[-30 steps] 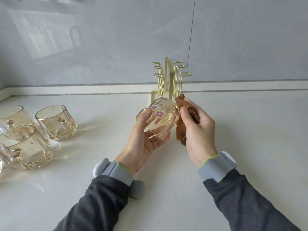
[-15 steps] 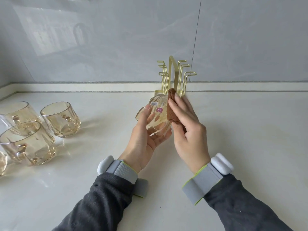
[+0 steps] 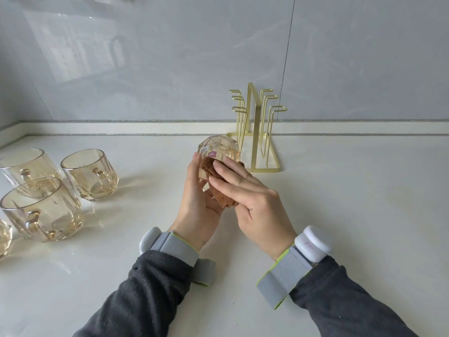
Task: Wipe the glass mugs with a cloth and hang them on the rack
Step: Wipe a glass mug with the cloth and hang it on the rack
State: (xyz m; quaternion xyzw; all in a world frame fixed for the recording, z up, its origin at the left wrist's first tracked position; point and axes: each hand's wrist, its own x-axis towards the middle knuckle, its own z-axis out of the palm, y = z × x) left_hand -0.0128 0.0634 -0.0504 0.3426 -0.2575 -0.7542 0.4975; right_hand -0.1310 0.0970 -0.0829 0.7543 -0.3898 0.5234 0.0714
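One pale counter (image 3: 352, 215) carries everything. Gold wire rack (image 3: 255, 132) stands at the back by the wall, all hooks bare. Three waiting mugs (image 3: 41, 210) sit upright at far left, close together; a further bit of glass is cut off by the frame edge.

Left hand (image 3: 199, 198): fingers and thumb curled round the held mug (image 3: 220, 149), gripping it from the left and below. The mug is off the counter, just in front of the rack, its base turned away from the camera. Right hand (image 3: 252, 203): fingers laid flat over the brown cloth (image 3: 218, 188), pressing it onto the glass, thumb closed on its lower end.

Step judged: wiping, hanging not yet done.

Risks, judged:
- Smooth glass held one-handed over a hard counter. A strong push from the cloth could roll the mug out of the left grip; a drop likely chips or breaks it.
- Rack is near. A wide wiping stroke could knock the mug against the wire hooks or shift the light rack.
- Handle is hidden behind the hands; the mug needs turning before hooking, a further chance to slip.
- Sticker (image 3: 206, 152) on the mug may snag the cloth.
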